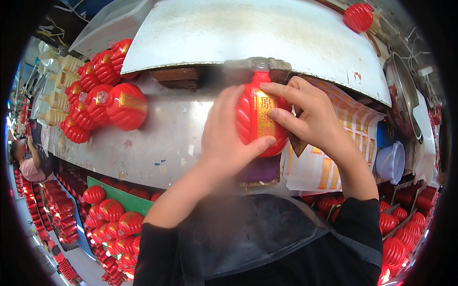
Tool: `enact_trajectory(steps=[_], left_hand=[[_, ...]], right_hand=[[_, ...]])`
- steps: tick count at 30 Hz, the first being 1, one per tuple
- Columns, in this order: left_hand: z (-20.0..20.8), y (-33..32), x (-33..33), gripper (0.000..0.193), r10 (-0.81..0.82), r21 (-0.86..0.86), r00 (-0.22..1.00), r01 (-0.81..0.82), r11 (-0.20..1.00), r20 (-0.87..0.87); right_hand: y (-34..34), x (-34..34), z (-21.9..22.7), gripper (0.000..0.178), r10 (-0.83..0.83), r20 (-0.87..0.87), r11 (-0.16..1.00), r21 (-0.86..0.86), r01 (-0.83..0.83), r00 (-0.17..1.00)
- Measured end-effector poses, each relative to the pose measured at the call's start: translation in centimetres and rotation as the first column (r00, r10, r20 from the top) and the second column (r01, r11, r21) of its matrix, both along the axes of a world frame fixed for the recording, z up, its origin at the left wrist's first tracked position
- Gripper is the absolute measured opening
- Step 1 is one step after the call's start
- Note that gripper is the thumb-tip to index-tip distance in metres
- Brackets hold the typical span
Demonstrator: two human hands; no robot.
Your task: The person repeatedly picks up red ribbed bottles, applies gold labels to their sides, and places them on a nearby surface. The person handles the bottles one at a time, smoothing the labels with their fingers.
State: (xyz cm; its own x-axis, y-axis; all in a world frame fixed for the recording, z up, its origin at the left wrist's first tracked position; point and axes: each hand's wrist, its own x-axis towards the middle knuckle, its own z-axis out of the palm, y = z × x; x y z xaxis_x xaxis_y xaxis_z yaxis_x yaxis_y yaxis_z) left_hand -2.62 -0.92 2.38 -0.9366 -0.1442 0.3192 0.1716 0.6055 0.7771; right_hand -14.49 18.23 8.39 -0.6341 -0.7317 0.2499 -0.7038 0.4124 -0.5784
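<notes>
A bulbous red plastic bottle (244, 118) with swirled ribs lies in front of me, its neck pointing away. My left hand (223, 136) is wrapped along its left side, with the thumb across its lower part. A narrow gold label (265, 112) runs down the middle of the bottle. My right hand (307, 107) presses on the label, index fingertip at its top end and thumb on its right edge. Below the right palm shows a pointed brownish-gold piece (298, 144); whether the hand holds it, I cannot tell. The bottle's neck meets a greyish block (279, 66).
Several red bottles (125, 107) stand at the left of the metal table (119, 157). White sheets of gold labels (350, 128) lie at right, beside a pale blue bucket (391, 163). A raised white board (257, 31) spans the far side. Racks of red bottles surround me; another person (32, 164) is at far left.
</notes>
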Motion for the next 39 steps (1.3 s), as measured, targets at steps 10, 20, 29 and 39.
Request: enact_trajectory(steps=[10, 20, 29, 39], left_hand=[[-0.4, -1.8, -1.7, 0.069, -0.136, -0.130, 0.982, 0.119, 0.984, -0.128], [-1.7, -1.6, -1.1, 0.073, -0.143, 0.429, 0.989, 0.148, 0.891, -0.044], [-1.6, -0.7, -1.2, 0.074, -0.111, 0.548, 0.994, 0.096, 0.831, -0.006], [-1.6, -0.7, -1.2, 0.072, -0.093, 0.529, 0.996, 0.073, 0.846, 0.011]], right_hand=[[0.2, -0.2, -1.1, 0.049, 0.016, 0.045, 0.999, -0.045, -0.014, 0.999], [1.6, 3.4, -0.7, 0.075, -0.227, 0.370, 0.973, 0.046, 0.226, 0.901], [0.5, 4.2, -2.1, 0.079, -0.280, 0.203, 0.958, -0.010, 0.287, 0.938], [0.4, 4.3, -1.7, 0.081, -0.299, 0.156, 0.954, 0.039, 0.297, 0.941]])
